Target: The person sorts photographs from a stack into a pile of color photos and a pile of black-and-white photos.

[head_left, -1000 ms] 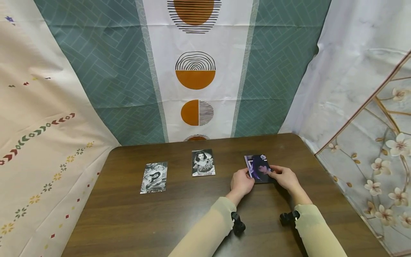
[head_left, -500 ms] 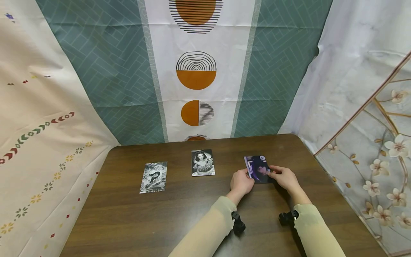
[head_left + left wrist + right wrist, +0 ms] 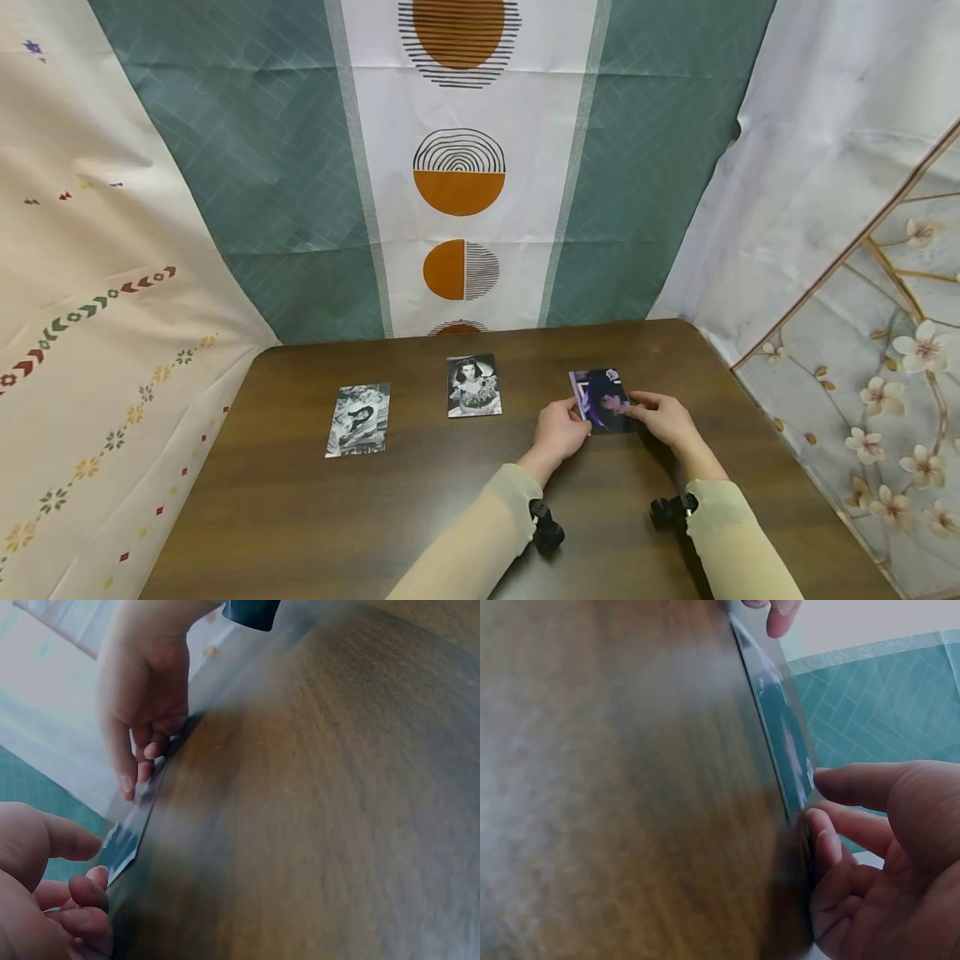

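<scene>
A purple-and-black photo card (image 3: pixel 600 396) is at the right of the table, in line with two black-and-white cards. My left hand (image 3: pixel 561 432) has its thumb and curled fingers at the card's left edge. In the left wrist view, that thumb and the fingers meet the near end of the card (image 3: pixel 126 851). From the opposite side my right hand (image 3: pixel 663 419) pinches the right edge, thumb on top and fingers beneath, as the right wrist view shows along the card (image 3: pixel 780 720). Whether the card lies fully flat I cannot tell.
One black-and-white picture card (image 3: pixel 474 386) lies near the back middle of the brown wooden table (image 3: pixel 360 517). Another card (image 3: pixel 358 420) lies farther left, slightly turned. Patterned cloths (image 3: pixel 637 208) hang behind and along both sides of the table.
My left hand and forearm have shifted slightly left. The right hand stays almost still at the card. The head view has tilted a little, so the scene sits lower.
</scene>
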Demonstrator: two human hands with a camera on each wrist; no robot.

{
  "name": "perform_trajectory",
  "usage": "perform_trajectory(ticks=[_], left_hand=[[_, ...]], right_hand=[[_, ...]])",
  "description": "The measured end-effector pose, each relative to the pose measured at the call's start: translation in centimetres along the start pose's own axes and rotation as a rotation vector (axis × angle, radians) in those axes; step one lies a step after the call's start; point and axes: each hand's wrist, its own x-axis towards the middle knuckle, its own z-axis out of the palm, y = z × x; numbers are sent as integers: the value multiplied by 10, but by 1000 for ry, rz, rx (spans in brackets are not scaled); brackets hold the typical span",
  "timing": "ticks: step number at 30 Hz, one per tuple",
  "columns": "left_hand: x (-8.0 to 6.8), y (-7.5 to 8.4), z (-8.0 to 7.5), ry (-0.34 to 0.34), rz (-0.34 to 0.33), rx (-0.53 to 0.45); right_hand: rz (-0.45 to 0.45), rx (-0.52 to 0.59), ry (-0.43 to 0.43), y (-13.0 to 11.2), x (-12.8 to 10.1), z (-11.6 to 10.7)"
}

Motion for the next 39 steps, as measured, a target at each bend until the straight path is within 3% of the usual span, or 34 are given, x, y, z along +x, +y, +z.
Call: perform_trajectory(ticks=[4,8,19,28,39], left_hand=[[-4,-8,-8,0,8,-59],[-3,-12,-19,19,52,-92],[-1,-21,-54,35,59,-120],[-1,-29,-80,60,58,-142],[-10,-56,-120,130,16,-164]], right_hand=[[28,41,-22,-1,-2,4],[22,49,14,-6,1,10],[-8,101,94,-34,12,27],[-29,102,77,-53,17,41],[-109,112,16,-72,20,60]])
